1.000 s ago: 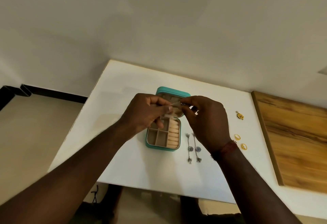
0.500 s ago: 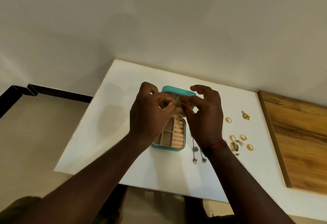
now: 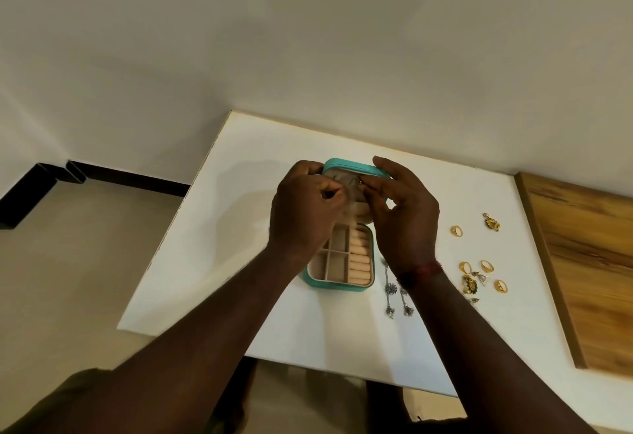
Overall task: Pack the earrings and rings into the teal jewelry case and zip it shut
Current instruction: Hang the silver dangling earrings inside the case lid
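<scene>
Both hands, left and right, pinch a small earring between their fingers above the open teal jewelry case on a white surface.

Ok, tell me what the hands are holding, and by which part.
Both hands pinch something tiny between their fingertips over the open lid of the teal jewelry case; probably an earring, but too small to tell.

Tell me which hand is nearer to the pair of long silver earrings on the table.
Right. The right hand is raised over the case lid, its wrist directly above the long silver earrings. The left hand is farther off, across the teal jewelry case.
</scene>
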